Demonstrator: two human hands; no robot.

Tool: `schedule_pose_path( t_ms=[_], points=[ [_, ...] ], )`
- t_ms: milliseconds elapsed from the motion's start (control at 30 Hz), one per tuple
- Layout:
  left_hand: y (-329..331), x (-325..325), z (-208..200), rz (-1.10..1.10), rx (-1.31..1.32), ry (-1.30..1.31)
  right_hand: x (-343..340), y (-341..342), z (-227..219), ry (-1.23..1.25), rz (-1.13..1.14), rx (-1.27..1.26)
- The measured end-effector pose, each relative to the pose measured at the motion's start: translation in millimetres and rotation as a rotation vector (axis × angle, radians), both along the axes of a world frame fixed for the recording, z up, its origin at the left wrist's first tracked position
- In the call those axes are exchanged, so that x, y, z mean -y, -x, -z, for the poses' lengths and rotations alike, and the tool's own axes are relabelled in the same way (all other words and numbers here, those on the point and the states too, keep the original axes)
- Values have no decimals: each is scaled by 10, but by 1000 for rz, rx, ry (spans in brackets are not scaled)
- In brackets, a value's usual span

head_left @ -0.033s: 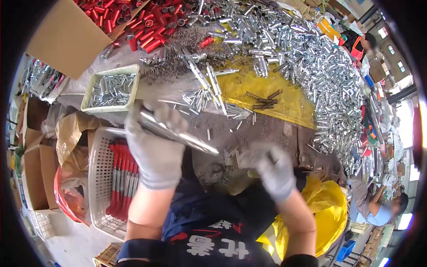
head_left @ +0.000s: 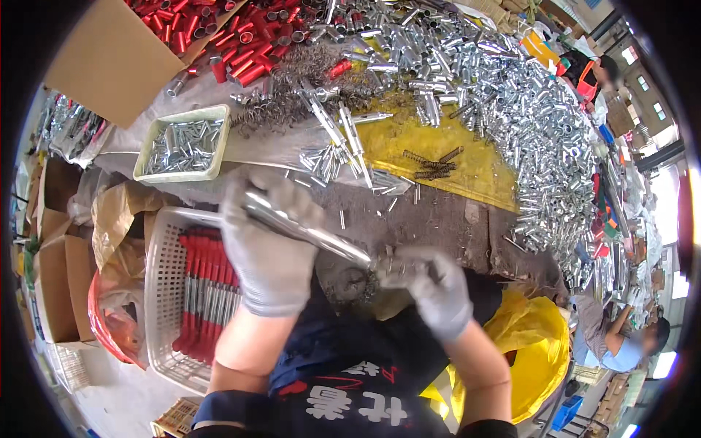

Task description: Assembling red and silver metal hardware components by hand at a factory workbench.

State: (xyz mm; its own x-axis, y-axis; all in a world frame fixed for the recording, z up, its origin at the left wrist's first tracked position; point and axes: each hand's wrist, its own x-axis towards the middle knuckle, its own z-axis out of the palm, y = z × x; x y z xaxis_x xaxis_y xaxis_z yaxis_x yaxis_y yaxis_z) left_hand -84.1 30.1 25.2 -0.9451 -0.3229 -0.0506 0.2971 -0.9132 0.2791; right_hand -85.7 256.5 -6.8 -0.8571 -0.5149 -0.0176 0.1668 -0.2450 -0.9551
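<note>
My left hand (head_left: 269, 244), in a grey-white glove, is closed round a shiny metal tube (head_left: 310, 232) that slants down to the right. At the tube's lower end is my gloved right hand (head_left: 438, 288), fingers pinched together; blur hides what they hold, if anything. Beyond my hands lie small metal pins (head_left: 325, 162) and two long silver tubes (head_left: 352, 139). Several dark coil springs (head_left: 436, 168) rest on a yellow sheet (head_left: 467, 150).
A white basket (head_left: 162, 321) of red-and-silver rods (head_left: 208, 292) stands at my left. Beyond it are a pale tray (head_left: 219, 157) of pins and a cardboard box (head_left: 109, 66). Silver parts (head_left: 548, 139) heap far right; a yellow bag (head_left: 540, 350) lies near right.
My left hand and the metal tube have moved slightly right and down. The right hand has shifted left, and its fingers now meet the tube's lower end.
</note>
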Motion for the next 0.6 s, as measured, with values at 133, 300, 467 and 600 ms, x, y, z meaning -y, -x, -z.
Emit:
schedule_pose_path(
  t_ms=[133, 300, 467, 600],
  points=[
    [-150, -245, 196, -6, 54, -170, -16, -181, 8, -105, 191, -66],
    [-140, -153, 236, 11, -29, -313, -91, -317, 61, -77, 36, 92],
    [-311, -553, 266, 104, 119, -180, 51, -294, 169, -420, 118, -273],
    [-405, 80, 454, 623, -94, 1062, -201, 55, -290, -429, -38, 23]
  ],
)
